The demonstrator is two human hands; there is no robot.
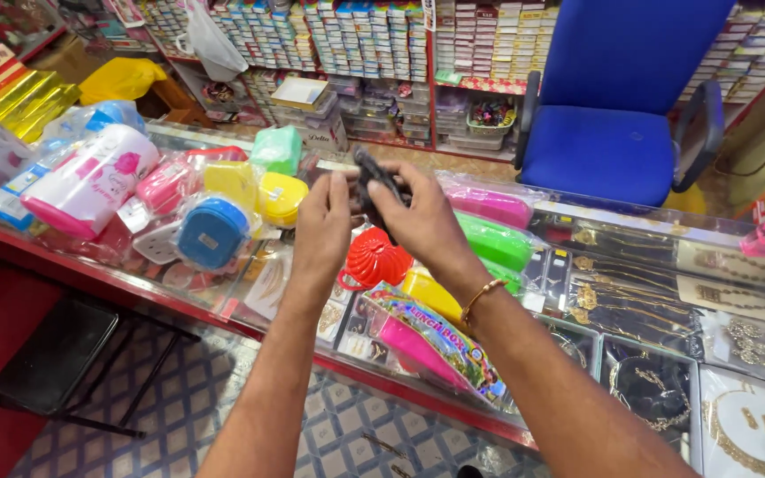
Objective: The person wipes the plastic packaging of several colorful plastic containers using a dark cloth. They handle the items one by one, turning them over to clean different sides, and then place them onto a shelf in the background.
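Black, perhaps plastic, clip (372,181) between hands (374,221)

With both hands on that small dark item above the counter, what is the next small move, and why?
Probably keep both hands on it and work it further before setting it down. The left hand and right hand pinch the small dark item between them in mid-air, above a glass counter crowded with coloured plastic boxes; what it is cannot be told.

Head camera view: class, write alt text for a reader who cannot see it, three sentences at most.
Two bare hands, left hand and right hand, hold a small dark object together above a glass counter. Bright plastic boxes and a red strainer crowd the counter, with jewellery under the glass. A blue chair stands behind it.
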